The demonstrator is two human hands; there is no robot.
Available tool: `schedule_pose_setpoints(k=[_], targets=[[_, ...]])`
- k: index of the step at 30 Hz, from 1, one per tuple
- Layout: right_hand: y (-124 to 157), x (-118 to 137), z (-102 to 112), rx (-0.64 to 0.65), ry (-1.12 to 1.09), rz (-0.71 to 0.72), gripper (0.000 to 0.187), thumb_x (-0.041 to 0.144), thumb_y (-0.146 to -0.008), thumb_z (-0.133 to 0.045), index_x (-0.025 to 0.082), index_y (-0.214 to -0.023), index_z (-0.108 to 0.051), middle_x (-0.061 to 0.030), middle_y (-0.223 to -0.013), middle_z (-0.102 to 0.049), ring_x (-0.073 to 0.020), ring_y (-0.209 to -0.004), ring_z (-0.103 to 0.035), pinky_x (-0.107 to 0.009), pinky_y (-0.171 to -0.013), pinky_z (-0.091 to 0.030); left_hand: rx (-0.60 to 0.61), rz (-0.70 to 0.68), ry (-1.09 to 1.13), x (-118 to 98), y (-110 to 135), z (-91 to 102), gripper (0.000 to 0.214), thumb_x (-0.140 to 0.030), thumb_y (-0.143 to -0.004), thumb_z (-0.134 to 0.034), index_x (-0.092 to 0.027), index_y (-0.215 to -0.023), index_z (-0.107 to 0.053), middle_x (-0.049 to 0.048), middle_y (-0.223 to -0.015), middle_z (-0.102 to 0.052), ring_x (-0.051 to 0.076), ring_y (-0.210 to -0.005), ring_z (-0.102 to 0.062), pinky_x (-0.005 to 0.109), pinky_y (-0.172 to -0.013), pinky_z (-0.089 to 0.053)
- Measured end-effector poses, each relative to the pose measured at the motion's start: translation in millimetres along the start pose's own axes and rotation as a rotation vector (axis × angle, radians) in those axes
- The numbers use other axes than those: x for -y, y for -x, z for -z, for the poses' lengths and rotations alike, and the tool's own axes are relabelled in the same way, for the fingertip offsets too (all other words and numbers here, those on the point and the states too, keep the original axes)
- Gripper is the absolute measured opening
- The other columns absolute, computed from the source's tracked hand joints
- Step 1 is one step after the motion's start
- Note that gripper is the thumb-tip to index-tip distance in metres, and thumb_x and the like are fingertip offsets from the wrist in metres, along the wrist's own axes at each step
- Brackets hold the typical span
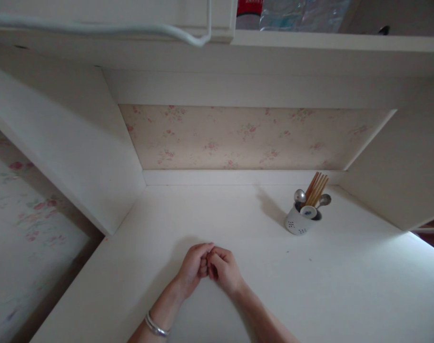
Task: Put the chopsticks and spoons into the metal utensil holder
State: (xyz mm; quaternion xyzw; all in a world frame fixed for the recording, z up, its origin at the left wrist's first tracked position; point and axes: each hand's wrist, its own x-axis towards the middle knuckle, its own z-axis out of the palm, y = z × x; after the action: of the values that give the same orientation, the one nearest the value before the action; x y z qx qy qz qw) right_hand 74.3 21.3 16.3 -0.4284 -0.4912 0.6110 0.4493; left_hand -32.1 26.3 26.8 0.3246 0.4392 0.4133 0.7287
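My left hand [192, 267] and my right hand [224, 269] rest together on the white desk top [345, 286], knuckles touching, fingers curled inward. Nothing shows inside either hand. A silver bracelet [156, 326] circles my left wrist. A white perforated utensil holder [300, 220] stands to the right and farther back, with wooden chopsticks [316, 188] and metal spoons [300, 196] standing in it. It is well apart from both hands.
White side panels enclose the desk nook, the left panel [70, 157] and the right panel [391, 181]. Floral wallpaper [238, 138] covers the back. A shelf [310, 40] above carries a red-capped container [249, 9] and plastic-wrapped items. A white cord [131, 28] hangs overhead. Floral bedding [20, 228] lies left.
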Motion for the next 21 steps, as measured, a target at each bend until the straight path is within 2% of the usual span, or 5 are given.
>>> schedule_pose_setpoints(k=[8, 16, 21], targets=[[-0.8, 0.6, -0.9, 0.004, 0.015, 0.004, 0.022, 0.028, -0.070, -0.043, 0.020, -0.050, -0.049, 0.0047, -0.039, -0.047, -0.0077, -0.036, -0.036, -0.021, -0.040, -0.026, -0.011, -0.002, 0.001, -2.2, 1.3, -2.6, 0.038, -0.050, -0.074, -0.064, -0.018, -0.058, -0.051, -0.0028, -0.041, -0.052, 0.012, -0.035, -0.050, 0.023, -0.038, -0.034], [-0.4, -0.1, 0.7, 0.026, 0.010, 0.011, 0.021, 0.025, -0.071, -0.043, 0.020, -0.052, -0.050, 0.0044, -0.041, -0.050, -0.0077, -0.037, -0.038, -0.021, -0.040, -0.026, -0.034, 0.008, -0.020, 0.4, -0.5, 0.2, 0.038, -0.050, -0.074, -0.064, -0.018, -0.058, -0.051, -0.0029, -0.042, -0.052, 0.011, -0.034, -0.049, 0.022, -0.037, -0.030], [-1.6, -3.5, 0.3, 0.039, -0.032, 0.017, 0.019, 0.022, -0.070, -0.043, 0.020, -0.052, -0.049, 0.0045, -0.042, -0.051, -0.0077, -0.037, -0.039, -0.021, -0.040, -0.026, -0.024, -0.005, -0.029, 1.9, -1.6, 2.2, 0.040, -0.051, -0.076, -0.063, -0.018, -0.057, -0.049, -0.0045, -0.038, -0.047, 0.011, -0.033, -0.047, 0.021, -0.038, -0.028]])
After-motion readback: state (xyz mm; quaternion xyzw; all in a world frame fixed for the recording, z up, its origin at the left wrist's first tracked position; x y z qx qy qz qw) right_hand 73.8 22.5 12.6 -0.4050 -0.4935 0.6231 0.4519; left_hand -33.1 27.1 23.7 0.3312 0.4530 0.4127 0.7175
